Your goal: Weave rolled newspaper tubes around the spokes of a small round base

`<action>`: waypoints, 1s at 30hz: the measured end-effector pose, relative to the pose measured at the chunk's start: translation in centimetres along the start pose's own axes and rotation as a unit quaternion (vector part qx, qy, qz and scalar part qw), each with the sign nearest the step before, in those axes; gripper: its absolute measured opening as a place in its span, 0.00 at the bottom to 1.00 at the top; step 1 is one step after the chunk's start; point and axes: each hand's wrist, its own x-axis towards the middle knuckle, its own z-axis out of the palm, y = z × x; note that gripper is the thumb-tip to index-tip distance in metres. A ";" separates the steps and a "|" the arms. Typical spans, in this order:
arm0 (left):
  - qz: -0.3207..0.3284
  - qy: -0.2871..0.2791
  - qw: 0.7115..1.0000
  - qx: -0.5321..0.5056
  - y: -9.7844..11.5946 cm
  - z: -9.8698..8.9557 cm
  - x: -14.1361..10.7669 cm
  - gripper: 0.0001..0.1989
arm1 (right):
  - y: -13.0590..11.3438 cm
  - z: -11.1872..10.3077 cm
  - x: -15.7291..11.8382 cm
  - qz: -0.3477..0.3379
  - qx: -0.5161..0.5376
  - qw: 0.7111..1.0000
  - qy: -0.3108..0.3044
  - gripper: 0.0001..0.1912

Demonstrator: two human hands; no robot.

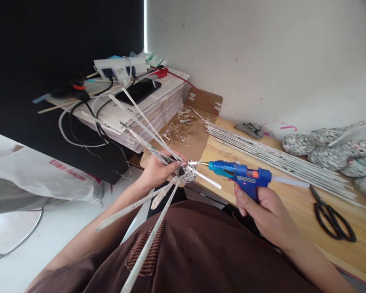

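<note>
My left hand (161, 169) is closed around a small woven paper piece (189, 174), from which several long rolled-paper strips fan out up, left and down. In my right hand (259, 203) is a blue hot glue gun (239, 174), gripped by its handle with a clear glue stick (291, 182) poking out of the back. The gun's metal nozzle points left, at a short strip end on the woven piece; whether it touches cannot be made out. My left palm and part of the weave are hidden behind the fingers.
Rolled paper sticks (271, 156) lie along the wooden table (219, 154). Black scissors (332, 217) rest at the right, near woven paper balls (329, 156). Stacked paper (167, 101) at the back left carries a phone (140, 90), a power strip (118, 68) and trailing cables. Paper scraps (184, 118) litter the cardboard.
</note>
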 end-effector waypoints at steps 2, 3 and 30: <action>0.000 0.001 1.000 0.006 -0.1 0.0 0.0 0.09 | -0.2 0.1 0.0 -0.006 0.005 1.000 0.007 0.19; 0.000 0.001 1.000 0.006 -0.2 0.0 0.0 0.09 | -0.3 0.1 0.0 -0.009 0.006 1.000 0.010 0.18; 0.013 0.017 1.000 0.019 -0.8 -0.6 -0.2 0.13 | 0.1 0.2 0.5 0.011 0.208 0.978 -0.005 0.15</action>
